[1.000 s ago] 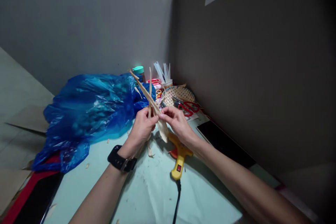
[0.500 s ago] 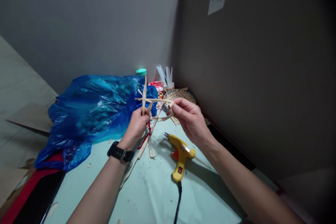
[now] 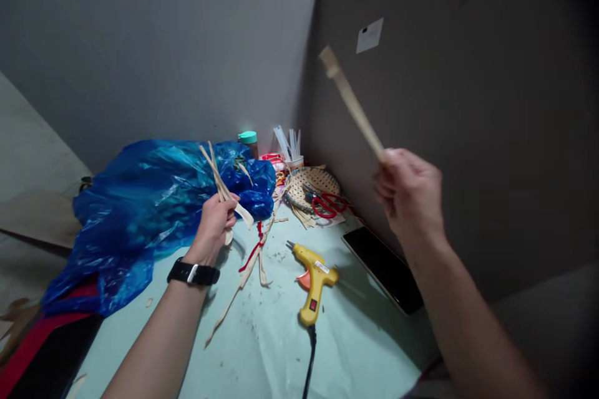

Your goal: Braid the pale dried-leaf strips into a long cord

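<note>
My left hand (image 3: 216,219), with a black watch on its wrist, is closed around a few pale flat fibre strips (image 3: 216,171) whose ends stick out above and to the right of the fingers. Raised high on the right, my right hand (image 3: 412,193) grips a single pale strip (image 3: 353,105), which slants up and leftward and is slightly blurred. A braided pale cord (image 3: 250,264) with a red tie lies on the table below, between the hands. Right of that cord rests a yellow glue gun (image 3: 316,280) with a clear glue stick in its back.
A blue plastic bag (image 3: 154,199) fills the table's left side. At the back stand a teal-lidded bottle (image 3: 248,139) and a cup of glue sticks (image 3: 294,161). Red-handled scissors (image 3: 327,204) lie by a woven basket (image 3: 304,184); a dark phone or tablet (image 3: 381,267) lies along the right wall.
My right hand has pulled away from the left, up and to the right, with one strip. My left hand has moved slightly left and down with the others. The view has shifted a little.
</note>
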Tool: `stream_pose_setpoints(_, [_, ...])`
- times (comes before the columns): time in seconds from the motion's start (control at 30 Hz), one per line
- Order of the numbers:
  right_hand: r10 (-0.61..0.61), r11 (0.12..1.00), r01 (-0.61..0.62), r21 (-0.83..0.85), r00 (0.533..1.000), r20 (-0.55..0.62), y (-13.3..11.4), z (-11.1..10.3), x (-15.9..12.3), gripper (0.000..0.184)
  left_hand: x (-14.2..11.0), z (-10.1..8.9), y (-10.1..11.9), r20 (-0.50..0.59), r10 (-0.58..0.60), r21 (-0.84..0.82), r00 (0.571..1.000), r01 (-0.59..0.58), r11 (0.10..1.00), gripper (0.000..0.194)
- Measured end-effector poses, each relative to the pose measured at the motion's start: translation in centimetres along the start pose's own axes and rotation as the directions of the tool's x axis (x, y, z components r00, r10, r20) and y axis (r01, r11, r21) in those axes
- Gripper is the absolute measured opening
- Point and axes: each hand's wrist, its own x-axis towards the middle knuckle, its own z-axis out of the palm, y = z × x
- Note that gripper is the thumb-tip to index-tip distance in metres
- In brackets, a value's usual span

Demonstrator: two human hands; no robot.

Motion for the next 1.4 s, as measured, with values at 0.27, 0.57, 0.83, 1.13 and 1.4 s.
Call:
stream_pose_setpoints(0.27, [0.118,0.726,0.059,-0.685,0.971,0.208,7.0,-1.3,0.1,0.007,-3.0,2.9,1.1,0.399,-0.033,-0.080,0.916,0.071,0.994,0.029])
stream_pose_setpoints(0.57, [0.347,0.925,-0.173,-0.339,0.749,0.564,7.5,2.6,-2.6,0.029,-5.7,6.9,-0.6,0.563,-0.098,0.004,0.821,0.117,0.993,0.019])
stream_pose_setpoints(0.83, [0.302,0.909,-0.050,-0.415,0.766,0.568,8.5,2.3,-3.2,0.040,-7.7,9.1,-2.1,0.668,-0.156,0.195,0.727,0.031,0.980,0.020])
stream_pose_setpoints(1.13, [0.207,0.558,0.135,-0.819,0.933,0.295,7.2,-1.2,0.9,0.036,-3.6,1.6,1.0,0.270,0.105,0.529,0.957,-0.239,0.814,0.016])
stream_pose_setpoints(1.4, [0.187,0.749,0.246,-0.615,0.812,0.553,6.2,2.9,-2.7,0.032,-3.9,0.1,-2.5,0.366,0.028,0.633,0.930,-0.271,0.725,0.008])
